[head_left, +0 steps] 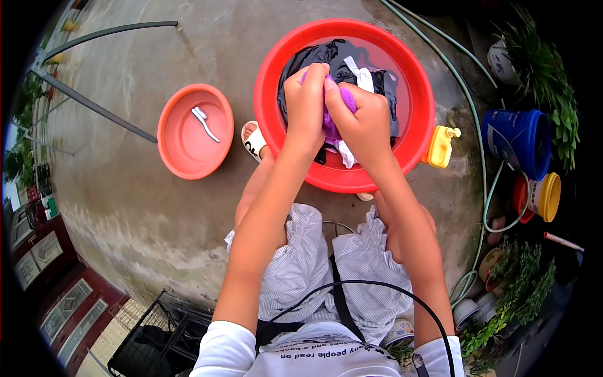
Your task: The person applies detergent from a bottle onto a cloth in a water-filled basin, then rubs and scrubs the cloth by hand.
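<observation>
Both of my hands are closed around a bunched purple cloth [331, 122] above the big red basin [267, 81]. My left hand [306, 103] grips it from the left, and my right hand [361, 119] presses in from the right, thumbs close together. Much of the cloth is hidden inside my fingers. Below, dark wet clothes [308, 58] lie in the basin's water. A white piece of fabric [359, 74] shows among them behind my hands, and another white bit [345, 154] sits nearer to me.
A smaller orange-pink basin [169, 147] holding a brush [205, 124] stands on the wet concrete at left. Right of the red basin is a yellow jug [441, 147]. Farther right are a hose [472, 107], a blue bucket [534, 141], a yellow bucket [549, 196] and plants.
</observation>
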`<state>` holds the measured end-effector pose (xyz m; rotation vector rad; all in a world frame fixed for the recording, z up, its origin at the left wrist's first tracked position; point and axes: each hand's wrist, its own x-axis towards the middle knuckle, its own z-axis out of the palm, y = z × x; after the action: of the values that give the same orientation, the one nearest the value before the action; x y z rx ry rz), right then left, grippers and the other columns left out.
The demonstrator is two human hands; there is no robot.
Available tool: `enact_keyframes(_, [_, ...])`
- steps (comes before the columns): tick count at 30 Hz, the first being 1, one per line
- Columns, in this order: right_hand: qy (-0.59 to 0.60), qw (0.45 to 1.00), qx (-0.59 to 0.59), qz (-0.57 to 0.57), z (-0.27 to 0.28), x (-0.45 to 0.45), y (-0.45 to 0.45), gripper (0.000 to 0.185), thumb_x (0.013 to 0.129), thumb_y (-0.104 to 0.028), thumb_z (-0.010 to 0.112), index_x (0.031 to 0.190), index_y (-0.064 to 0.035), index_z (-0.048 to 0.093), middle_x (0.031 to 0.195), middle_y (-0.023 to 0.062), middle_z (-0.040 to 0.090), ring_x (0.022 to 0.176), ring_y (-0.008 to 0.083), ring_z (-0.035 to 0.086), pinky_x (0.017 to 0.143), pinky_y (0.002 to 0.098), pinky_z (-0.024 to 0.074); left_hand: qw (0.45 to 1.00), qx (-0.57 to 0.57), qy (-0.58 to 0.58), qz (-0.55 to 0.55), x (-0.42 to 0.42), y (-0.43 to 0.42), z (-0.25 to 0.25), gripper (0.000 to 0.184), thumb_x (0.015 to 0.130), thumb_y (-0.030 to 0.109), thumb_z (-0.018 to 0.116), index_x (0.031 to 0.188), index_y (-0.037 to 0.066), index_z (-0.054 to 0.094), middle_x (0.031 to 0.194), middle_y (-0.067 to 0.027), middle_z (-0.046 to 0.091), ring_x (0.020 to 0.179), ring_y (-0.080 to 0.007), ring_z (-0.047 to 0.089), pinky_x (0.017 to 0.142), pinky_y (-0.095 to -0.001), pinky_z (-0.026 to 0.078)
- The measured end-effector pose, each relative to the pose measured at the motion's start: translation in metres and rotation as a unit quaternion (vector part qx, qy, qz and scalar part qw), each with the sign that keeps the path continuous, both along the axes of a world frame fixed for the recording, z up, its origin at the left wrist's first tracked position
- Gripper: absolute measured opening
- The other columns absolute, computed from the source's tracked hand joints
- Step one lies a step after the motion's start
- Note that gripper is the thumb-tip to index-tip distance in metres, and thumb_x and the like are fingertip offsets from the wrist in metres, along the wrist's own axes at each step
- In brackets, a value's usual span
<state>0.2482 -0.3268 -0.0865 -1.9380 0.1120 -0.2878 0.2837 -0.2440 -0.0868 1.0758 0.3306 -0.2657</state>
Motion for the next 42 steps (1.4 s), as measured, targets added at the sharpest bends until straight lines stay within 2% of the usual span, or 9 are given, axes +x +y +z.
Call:
enact_keyframes(2, [-0.037,0.999,-0.039,0.01,-0.002,-0.002,0.006,0.035,0.082,-0.022,0.056,0.056,0.0009,0.051,0.045,0.0099,0.045,0.037,0.0177,0.038,0.04,0.032,0.0312,1.0,0.005,-0.009,-0.015,0.004,0.005,-0.009,0.021,0.08,0.017,0.051,0.061,0.009,0.045,0.056,0.0045,0.041,0.05,-0.0042,0.041,0.045,-0.0224,0.033])
enact_keyframes(6, [0.022,0.983,0.172,-0.054,-0.006,0.014,-0.008,0.037,0.084,-0.019,0.056,0.055,0.0029,0.048,0.044,0.0035,0.038,0.043,0.0078,0.031,0.04,0.0291,0.0279,1.0,0.023,-0.02,-0.002,-0.005,-0.012,0.003,0.023,0.079,0.011,0.049,0.057,0.005,0.047,0.057,0.0037,0.046,0.049,-0.0034,0.038,0.044,-0.0234,0.03])
enact_keyframes(14, [0.028,0.984,0.162,-0.067,-0.011,0.018,-0.016,0.039,0.085,-0.02,0.055,0.054,0.0027,0.046,0.043,0.0031,0.038,0.043,0.0082,0.031,0.041,0.0295,0.0278,0.992,0.064,-0.092,-0.055,-0.014,-0.008,0.006,0.026,0.081,0.008,0.048,0.055,0.002,0.046,0.053,0.0041,0.042,0.049,-0.0033,0.034,0.044,-0.0231,0.028])
enact_keyframes(19, [-0.018,0.999,0.015,0.025,0.006,-0.005,0.013,0.032,0.079,-0.019,0.056,0.054,-0.0002,0.049,0.046,0.0146,0.045,0.038,0.0267,0.045,0.041,0.0343,0.0346,0.999,0.045,-0.014,-0.004,0.007,0.011,0.004,0.025,0.079,0.017,0.052,0.058,0.01,0.041,0.054,0.0055,0.037,0.047,-0.004,0.036,0.042,-0.0227,0.028])
enact_keyframes(24, [0.022,0.973,0.23,-0.028,-0.004,0.01,-0.002,0.037,0.085,-0.016,0.054,0.054,0.001,0.044,0.046,-0.0027,0.037,0.046,0.0043,0.03,0.04,0.0266,0.0261,0.991,0.085,-0.088,-0.045,-0.003,0.0,-0.002,0.02,0.081,0.011,0.05,0.062,0.003,0.051,0.058,0.003,0.048,0.051,-0.0037,0.041,0.047,-0.0218,0.031])
enact_keyframes(29, [0.069,0.966,0.234,-0.083,-0.023,0.023,-0.025,0.039,0.084,-0.018,0.055,0.05,-0.0014,0.043,0.045,-0.0022,0.038,0.045,0.0054,0.031,0.041,0.0262,0.0264,0.952,0.207,-0.193,-0.117,-0.03,-0.017,0.009,0.026,0.078,0.008,0.052,0.055,-0.003,0.045,0.048,0.0,0.04,0.047,-0.0051,0.036,0.043,-0.0255,0.03])
enact_keyframes(35, [0.045,0.975,0.212,-0.048,0.003,0.009,-0.004,0.038,0.084,-0.018,0.054,0.053,0.001,0.045,0.044,0.0014,0.039,0.044,0.007,0.033,0.042,0.0279,0.0294,0.991,0.084,-0.103,-0.027,-0.004,-0.002,0.004,0.028,0.081,0.009,0.05,0.055,0.002,0.042,0.052,0.0058,0.038,0.049,-0.003,0.031,0.044,-0.0237,0.026])
enact_keyframes(39, [-0.023,0.999,0.026,0.023,-0.001,-0.006,0.01,0.033,0.081,-0.018,0.056,0.055,0.0011,0.051,0.043,0.0101,0.044,0.036,0.0164,0.039,0.04,0.0314,0.0331,0.999,0.041,0.003,-0.003,0.006,0.006,0.008,0.028,0.08,0.011,0.049,0.054,0.006,0.041,0.055,0.0052,0.04,0.05,-0.0028,0.033,0.044,-0.0236,0.027])
enact_keyframes(42, [0.033,0.988,0.154,0.007,-0.003,0.003,-0.002,0.033,0.082,-0.018,0.055,0.056,0.0016,0.049,0.043,0.0056,0.039,0.04,0.0107,0.035,0.04,0.0295,0.0297,0.997,0.057,-0.042,-0.022,0.001,-0.001,0.001,0.027,0.081,0.01,0.049,0.055,0.005,0.043,0.055,0.0049,0.041,0.05,-0.0031,0.034,0.044,-0.0233,0.028])
